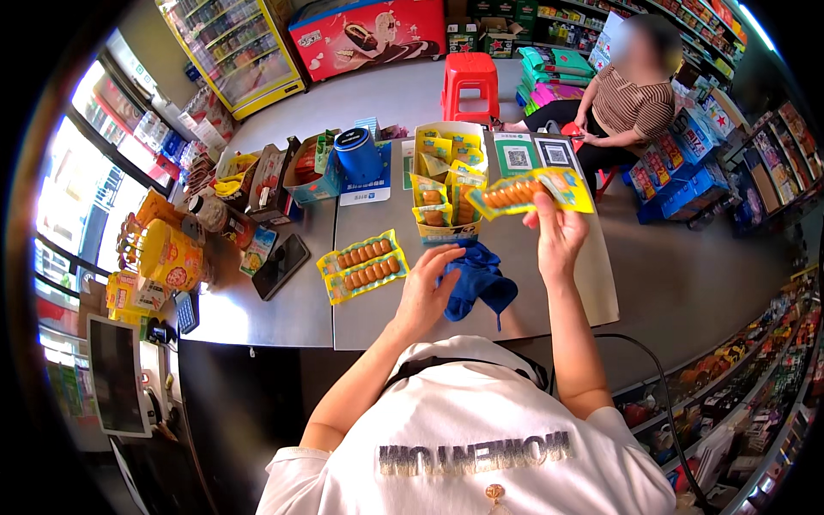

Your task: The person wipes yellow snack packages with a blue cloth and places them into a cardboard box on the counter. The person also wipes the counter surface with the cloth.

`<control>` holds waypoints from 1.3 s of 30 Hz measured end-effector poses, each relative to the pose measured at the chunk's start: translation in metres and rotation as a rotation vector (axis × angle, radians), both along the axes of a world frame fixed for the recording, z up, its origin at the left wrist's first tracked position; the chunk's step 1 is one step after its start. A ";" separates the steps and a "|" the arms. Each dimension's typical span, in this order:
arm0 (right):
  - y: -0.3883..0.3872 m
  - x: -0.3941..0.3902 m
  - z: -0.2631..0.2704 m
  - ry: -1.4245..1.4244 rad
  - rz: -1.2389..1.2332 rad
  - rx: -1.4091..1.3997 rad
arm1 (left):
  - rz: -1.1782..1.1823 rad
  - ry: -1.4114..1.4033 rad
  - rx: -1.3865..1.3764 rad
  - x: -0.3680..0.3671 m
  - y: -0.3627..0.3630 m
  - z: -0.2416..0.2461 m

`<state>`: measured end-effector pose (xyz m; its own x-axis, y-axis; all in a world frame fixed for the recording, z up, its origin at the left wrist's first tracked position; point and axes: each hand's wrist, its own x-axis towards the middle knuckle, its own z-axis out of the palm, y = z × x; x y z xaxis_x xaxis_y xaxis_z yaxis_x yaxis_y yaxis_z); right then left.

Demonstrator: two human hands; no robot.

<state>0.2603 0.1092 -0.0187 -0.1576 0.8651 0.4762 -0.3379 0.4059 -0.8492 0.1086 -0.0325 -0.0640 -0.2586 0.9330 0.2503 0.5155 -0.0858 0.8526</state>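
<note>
In my right hand (559,235) is a yellow packet of small sausages (515,194), pinched near its middle and raised over the counter's right part. My left hand (430,283), fingers apart and holding nothing, hovers by the left edge of a crumpled blue cloth (476,283). Just beyond the cloth stands an open cardboard display box (450,233) filled with several more yellow packets (465,201). Left of my left hand, yellow packaging with two rows of small sausages (364,266) lies flat on the metal counter (380,322).
A black smartphone (281,267), a blue canister (358,156), snack boxes (313,174) and plastic jars (170,254) stand or lie on the left. Printed code cards (517,154) lie at the back right. Beyond the counter are a red stool (470,87) and a seated person (627,96).
</note>
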 end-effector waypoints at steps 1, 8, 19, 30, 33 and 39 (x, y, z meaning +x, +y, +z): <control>0.005 -0.008 0.003 0.000 0.025 0.020 | 0.015 0.124 0.014 -0.003 0.004 0.002; 0.040 -0.043 -0.026 -0.508 0.192 0.088 | 0.069 0.455 -0.049 -0.018 0.030 -0.014; 0.038 -0.052 -0.012 -0.751 0.037 0.478 | 0.027 0.593 -0.122 -0.020 0.022 -0.011; 0.039 -0.050 -0.024 -1.030 0.025 0.412 | 0.015 0.600 -0.144 -0.019 0.024 -0.004; 0.038 -0.050 -0.021 -1.052 0.004 0.424 | 0.013 0.603 -0.134 -0.020 0.024 -0.004; 0.050 -0.050 -0.043 -0.948 -0.088 0.382 | 0.056 0.486 -0.051 -0.019 0.030 -0.005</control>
